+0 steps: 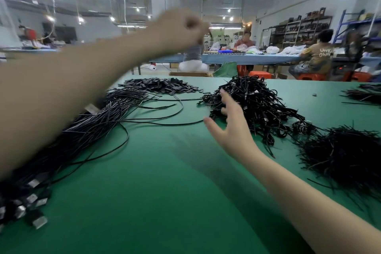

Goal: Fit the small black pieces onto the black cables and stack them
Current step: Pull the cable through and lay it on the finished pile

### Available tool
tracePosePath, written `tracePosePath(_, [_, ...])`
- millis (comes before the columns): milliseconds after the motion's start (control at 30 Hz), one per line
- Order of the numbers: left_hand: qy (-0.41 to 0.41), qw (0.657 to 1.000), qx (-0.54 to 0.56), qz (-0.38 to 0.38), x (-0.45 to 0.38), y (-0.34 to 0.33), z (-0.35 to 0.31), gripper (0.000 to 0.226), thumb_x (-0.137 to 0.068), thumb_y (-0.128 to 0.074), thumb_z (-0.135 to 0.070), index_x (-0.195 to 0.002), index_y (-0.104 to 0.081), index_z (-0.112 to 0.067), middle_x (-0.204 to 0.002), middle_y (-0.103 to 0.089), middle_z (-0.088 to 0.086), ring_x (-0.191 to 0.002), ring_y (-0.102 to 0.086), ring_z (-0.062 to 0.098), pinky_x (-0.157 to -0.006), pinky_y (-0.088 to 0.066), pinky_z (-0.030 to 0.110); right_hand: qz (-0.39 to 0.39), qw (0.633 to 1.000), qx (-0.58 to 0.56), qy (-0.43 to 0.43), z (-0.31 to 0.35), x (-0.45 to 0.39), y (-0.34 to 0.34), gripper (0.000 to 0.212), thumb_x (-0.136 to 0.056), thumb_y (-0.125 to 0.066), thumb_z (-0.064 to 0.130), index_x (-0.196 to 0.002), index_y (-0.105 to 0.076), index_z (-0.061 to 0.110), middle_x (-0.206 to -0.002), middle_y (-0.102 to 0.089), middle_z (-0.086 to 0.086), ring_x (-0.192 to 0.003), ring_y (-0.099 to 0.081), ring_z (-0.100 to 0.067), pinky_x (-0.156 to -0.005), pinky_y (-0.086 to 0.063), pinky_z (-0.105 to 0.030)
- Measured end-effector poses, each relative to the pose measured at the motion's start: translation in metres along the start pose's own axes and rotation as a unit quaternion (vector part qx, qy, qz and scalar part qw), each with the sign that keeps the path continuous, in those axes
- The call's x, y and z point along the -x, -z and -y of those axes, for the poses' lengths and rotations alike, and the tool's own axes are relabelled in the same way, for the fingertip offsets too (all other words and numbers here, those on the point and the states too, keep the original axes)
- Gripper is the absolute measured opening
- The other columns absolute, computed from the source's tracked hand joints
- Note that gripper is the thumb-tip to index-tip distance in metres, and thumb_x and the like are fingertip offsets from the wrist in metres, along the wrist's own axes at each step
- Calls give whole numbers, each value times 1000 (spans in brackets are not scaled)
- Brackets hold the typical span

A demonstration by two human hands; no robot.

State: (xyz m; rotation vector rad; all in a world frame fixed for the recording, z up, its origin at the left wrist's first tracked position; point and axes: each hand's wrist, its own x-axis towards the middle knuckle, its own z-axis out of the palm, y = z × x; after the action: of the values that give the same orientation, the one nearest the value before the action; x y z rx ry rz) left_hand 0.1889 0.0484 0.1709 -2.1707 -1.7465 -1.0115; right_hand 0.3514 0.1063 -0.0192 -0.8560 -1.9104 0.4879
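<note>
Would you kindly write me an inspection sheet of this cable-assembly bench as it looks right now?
Surface: green table.
Job's things: small black pieces heaped at the far edge; tangled cable pile centre right.
Clutter: frayed black heap at right.
Grippers: left hand raised and blurred, fingers curled, contents unclear; right hand open, fingers spread beside the tangled pile.
Cables: long cable bundle at left, connector ends nearest the camera.
Surroundings: seated workers at a blue table; shelving behind.

Loose black cables (86, 126) fanned left, small black pieces (162, 85) heaped behind, tangled stack (253, 101) right
</note>
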Motion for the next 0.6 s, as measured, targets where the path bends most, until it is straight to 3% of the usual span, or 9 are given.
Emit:
tracePosePath(67, [-24,997,12,73,7,-57,-18,39,-100,-39,-46,-85,-65,-20,-65,-51,-6,-43,-40,-1,-43,-32,7,-6,996,-87,23,14,-17,19,76,-85,-62,50,-148,-21,36,-150,-33,12,-135,-32,-2,-108,-26,-19])
tracePosePath(133, [13,991,96,89,8,-87,-25,44,-100,-38,-47,-76,-60,-18,-59,-47,-6,-40,-37,1,-40,-33,9,-12,993,-110,31,20,-31,40,60,-87,-61,45,-140,-36,30,-138,-48,9,-127,-43,-1,-105,-34,-21])
tracePosePath(233, [97,959,227,140,14,-121,-28,47,-101,-32,-50,-74,-49,-15,-58,-39,-2,-40,-33,9,-38,-28,18,-41,998,-13,37,15,-36,63,55,-88,-60,31,-137,-36,25,-133,-44,9,-120,-40,0,-96,-29,-8])
tracePosePath(300, [143,925,309,170,15,-137,-26,47,-101,-29,-52,-73,-44,-18,-56,-35,-4,-40,-29,10,-40,-23,18,-8,997,60,41,9,-36,73,42,-89,-57,28,-130,-46,27,-128,-52,10,-113,-45,2,-95,-36,-10])
tracePosePath(367, [183,878,400,192,18,-144,-24,50,-99,-29,-56,-73,-44,-17,-54,-34,-6,-40,-26,8,-41,-19,18,34,996,81,26,4,-38,78,15,-90,-56,33,-104,-60,30,-97,-67,11,-82,-58,6,-70,-48,-11])
tracePosePath(400, [186,858,427,216,20,-148,-20,54,-98,-29,-60,-74,-49,-15,-54,-35,-6,-42,-26,8,-41,-18,19,42,995,88,20,1,-39,81,9,-90,-58,37,-91,-62,29,-79,-68,11,-64,-56,5,-55,-44,-9])
tracePosePath(500, [176,831,437,295,24,-153,-1,61,-93,-34,-64,-88,-66,-13,-56,-39,-8,-46,-29,8,-41,-24,18,10,992,120,28,-10,-42,91,27,-85,-65,46,-67,-60,27,-50,-55,12,-43,-44,-1,-41,-33,-9])
tracePosePath(600, [176,834,400,336,29,-147,23,38,-96,-47,-48,-100,-67,-14,-62,-45,-7,-49,-40,8,-44,-34,18,-89,992,87,-10,-16,-45,102,35,-86,-60,52,-63,-55,25,-44,-47,18,-40,-39,0,-40,-30,-10])
